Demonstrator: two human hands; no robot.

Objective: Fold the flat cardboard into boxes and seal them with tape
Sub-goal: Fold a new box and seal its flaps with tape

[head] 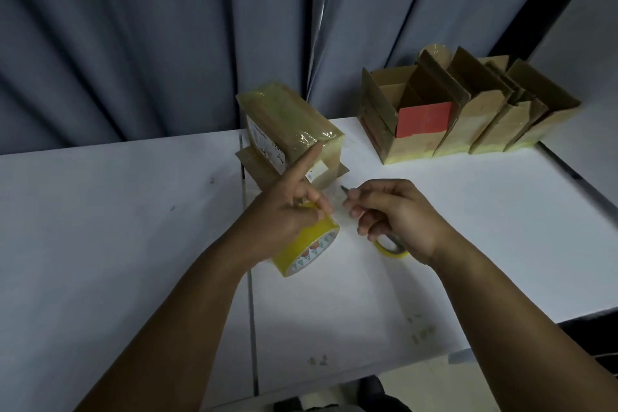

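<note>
The white desk point(117, 244) runs across the view, with a seam point(250, 294) down its middle and a grey curtain point(150, 27) behind its far edge. Over the seam, the left hand point(287, 214) grips a yellow tape roll point(306, 246): thumb and lower fingers are curled round it, and the index finger is stretched out straight towards the far edge. The roll is lifted and tilted, with its patterned core facing the near right.

Just past that fingertip, a taped box point(287, 120) stands by the far edge at the seam, wrapped in glossy tape, with a white label on its left face. I cannot tell whether the finger touches it.

To the right of the roll and apart from the left hand, the right hand point(398, 214) is clamped on scissors point(391, 249). Its fingers are curled through the yellow handle and the dark tip points towards the box.

In the far right corner of the desk is a row of open boxes point(485, 117), flaps up and touching side by side. The leftmost has a red patch point(423, 119) on its front.
</note>
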